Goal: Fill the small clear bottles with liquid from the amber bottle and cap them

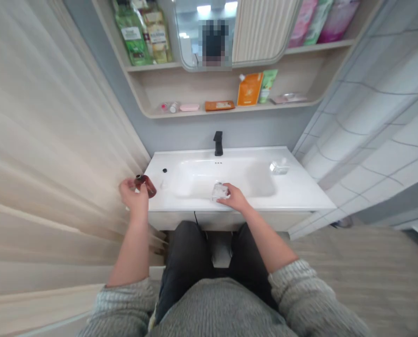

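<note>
At the counter's left end, my left hand (135, 194) is closed around a dark red-brown bottle (148, 186), which is tilted and has its open neck showing. My right hand (233, 197) grips a small clear container (219, 191) by its right side, over the front of the white sink (195, 180). A small black cap (164, 170) lies on the counter near the bottle. Beside the bottle is a small clear item (162, 184), too faint to make out. Another clear container (279, 167) rests on the counter right of the basin.
A black faucet (218, 143) stands behind the basin. Above it, a wall shelf (195, 113) holds an orange pouch (250, 89), a green tube (267, 86) and several bottles, around a mirror (188, 32). A pale curtain (54, 154) hangs close on the left.
</note>
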Available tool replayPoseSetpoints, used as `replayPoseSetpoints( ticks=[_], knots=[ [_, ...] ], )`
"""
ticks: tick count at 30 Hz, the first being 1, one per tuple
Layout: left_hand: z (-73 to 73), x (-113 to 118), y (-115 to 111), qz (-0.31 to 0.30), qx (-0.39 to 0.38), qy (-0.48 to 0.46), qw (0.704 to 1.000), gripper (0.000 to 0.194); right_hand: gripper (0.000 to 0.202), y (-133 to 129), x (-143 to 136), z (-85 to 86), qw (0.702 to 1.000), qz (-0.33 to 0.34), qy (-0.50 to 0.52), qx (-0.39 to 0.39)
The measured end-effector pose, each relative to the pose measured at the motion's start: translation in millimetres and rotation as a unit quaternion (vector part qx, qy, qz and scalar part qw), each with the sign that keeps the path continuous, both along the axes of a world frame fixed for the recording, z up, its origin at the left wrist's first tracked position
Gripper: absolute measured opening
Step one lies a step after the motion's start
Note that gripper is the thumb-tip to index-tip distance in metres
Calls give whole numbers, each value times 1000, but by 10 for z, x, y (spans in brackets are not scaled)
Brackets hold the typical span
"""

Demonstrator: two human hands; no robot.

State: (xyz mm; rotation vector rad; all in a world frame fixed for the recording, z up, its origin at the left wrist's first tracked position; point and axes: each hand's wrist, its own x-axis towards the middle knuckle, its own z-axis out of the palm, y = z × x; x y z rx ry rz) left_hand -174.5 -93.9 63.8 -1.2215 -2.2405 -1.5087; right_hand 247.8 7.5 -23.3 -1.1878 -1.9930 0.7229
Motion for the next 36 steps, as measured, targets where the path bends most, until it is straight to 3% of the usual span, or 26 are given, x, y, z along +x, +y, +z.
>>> replayPoseSetpoints(
  ticks=[3,5,8,10,12,14,16,18,24,29,31,34,36],
  knots=[
    [-162,64,-94,18,43,9,999,43,78,-5,-7,8,1000,2,7,9],
    [-301,221,-144,-42,32,9,999,41,76,-10,-22,21,1000,14,14,15],
    [-464,540,-168,-197,-7,-31,980,47,74,-42,-78,67,997,67,27,19],
    [-515,747,-153,-325,-28,-78,942,54,75,-97,-147,134,993,111,36,18],
    [-521,912,-137,-444,-50,-138,884,65,78,-184,-237,237,987,149,49,16],
    [-490,1028,-141,-526,-74,-198,824,77,80,-289,-335,362,981,186,61,8],
    [-441,1096,-173,-568,-96,-240,782,82,80,-391,-426,477,974,210,79,-7],
    [-391,1127,-229,-571,-110,-264,770,78,82,-475,-509,559,968,228,107,-15],
    [-269,1084,-461,-552,-94,-284,778,78,94,-648,-771,664,955,258,146,-8],
    [-178,922,-713,-497,-79,-259,825,77,118,-700,-1009,748,939,315,135,-26],
    [-167,808,-818,-467,-65,-256,844,76,102,-651,-1125,751,926,339,159,-50],
    [-180,570,-965,-425,-48,-272,862,76,70,-503,-1403,712,944,269,187,-44],
    [-196,368,-1052,-398,-39,-285,871,78,73,-378,-1675,674,968,191,162,-10]
  ],
)
